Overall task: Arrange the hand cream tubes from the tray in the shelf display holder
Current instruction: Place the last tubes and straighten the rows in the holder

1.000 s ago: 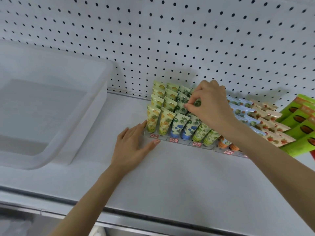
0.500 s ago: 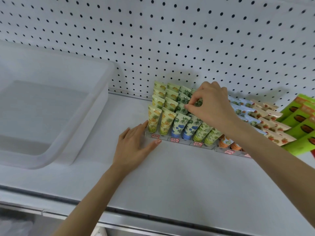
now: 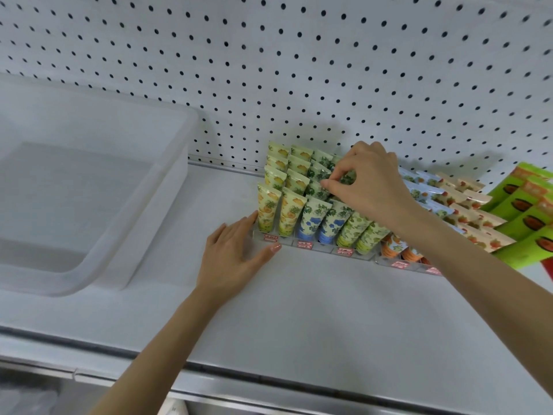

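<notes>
Thumb and forefinger of the right hand (image 3: 371,187) pinch the top edge of a green-leaf hand cream tube (image 3: 347,176), the other fingers curled above it – the tube stands cap-down in a far row of the display holder (image 3: 320,248), about mid-width, among tubes of the same print. The left hand (image 3: 236,250) lies flat on the shelf (image 3: 299,319) with its fingers straight and relaxed, holding nothing; its fingertips touch the holder's near left corner and its thumb lies along the clear front lip, beside a red price label. Around both hands the holder is packed in stepped rows: yellow fruit-print tubes (image 3: 266,205) in the left lanes, blue-flower tubes (image 3: 311,217) next to them at the near edge, light green ones (image 3: 356,229) further right (all cap-down, leaning back toward the far wall). To the right sits a second clear holder with orange-capped tubes (image 3: 392,247), then pale flat tubes (image 3: 466,217) and bright green boxes (image 3: 526,211) at the scene's right edge. Left of the display holder, apart from it, stands the translucent white tray (image 3: 161,190) – its far rim close to the pegboard (image 3: 269,70) that backs the whole shelf.
</notes>
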The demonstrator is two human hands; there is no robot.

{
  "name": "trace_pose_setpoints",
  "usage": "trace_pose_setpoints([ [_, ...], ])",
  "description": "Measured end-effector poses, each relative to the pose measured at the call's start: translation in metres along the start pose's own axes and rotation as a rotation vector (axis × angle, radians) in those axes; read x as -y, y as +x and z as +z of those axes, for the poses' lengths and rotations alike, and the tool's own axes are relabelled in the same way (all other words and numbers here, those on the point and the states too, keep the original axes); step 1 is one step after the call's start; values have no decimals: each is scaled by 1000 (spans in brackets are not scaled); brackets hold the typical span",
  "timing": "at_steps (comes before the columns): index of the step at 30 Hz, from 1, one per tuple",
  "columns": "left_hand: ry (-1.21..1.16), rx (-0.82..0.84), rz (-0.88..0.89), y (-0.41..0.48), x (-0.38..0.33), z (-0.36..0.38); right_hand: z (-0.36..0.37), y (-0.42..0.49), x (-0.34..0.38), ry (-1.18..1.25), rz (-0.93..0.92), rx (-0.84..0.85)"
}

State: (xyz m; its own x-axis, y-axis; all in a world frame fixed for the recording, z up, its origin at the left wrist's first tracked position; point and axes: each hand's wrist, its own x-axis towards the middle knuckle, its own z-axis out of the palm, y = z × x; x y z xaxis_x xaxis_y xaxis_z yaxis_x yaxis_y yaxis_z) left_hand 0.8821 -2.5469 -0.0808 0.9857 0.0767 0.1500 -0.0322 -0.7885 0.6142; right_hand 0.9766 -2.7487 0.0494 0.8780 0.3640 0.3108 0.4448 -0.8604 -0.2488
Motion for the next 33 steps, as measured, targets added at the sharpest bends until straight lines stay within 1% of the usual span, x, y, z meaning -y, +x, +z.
trace_pose_setpoints([
  [2, -2, 0, 0, 0, 0, 0, -7, 1, -1, 44, -2, -27],
  [4, 1, -5, 7, 0, 1, 0, -22, 3, -8, 128, 10, -93],
  [7, 0, -13, 9, 0, 1, 0, -47, 7, -28, 222, 49, -150],
  [10, -16, -13, 4, 0, -2, -1, -63, 4, -51, 228, 110, -125],
  [14, 15, -6, 15, 0, -2, -1, -65, -5, -69, 240, 169, -55],
  [18, 46, 2, 26, 0, 1, 1, -56, -3, -75, 192, 163, 2],
  [26, 87, 10, 3, 0, -2, 0, -37, 30, -65, 142, 132, 82],
  [33, 107, -2, 0, -1, -6, -3, -28, 43, -61, 65, 163, 134],
])
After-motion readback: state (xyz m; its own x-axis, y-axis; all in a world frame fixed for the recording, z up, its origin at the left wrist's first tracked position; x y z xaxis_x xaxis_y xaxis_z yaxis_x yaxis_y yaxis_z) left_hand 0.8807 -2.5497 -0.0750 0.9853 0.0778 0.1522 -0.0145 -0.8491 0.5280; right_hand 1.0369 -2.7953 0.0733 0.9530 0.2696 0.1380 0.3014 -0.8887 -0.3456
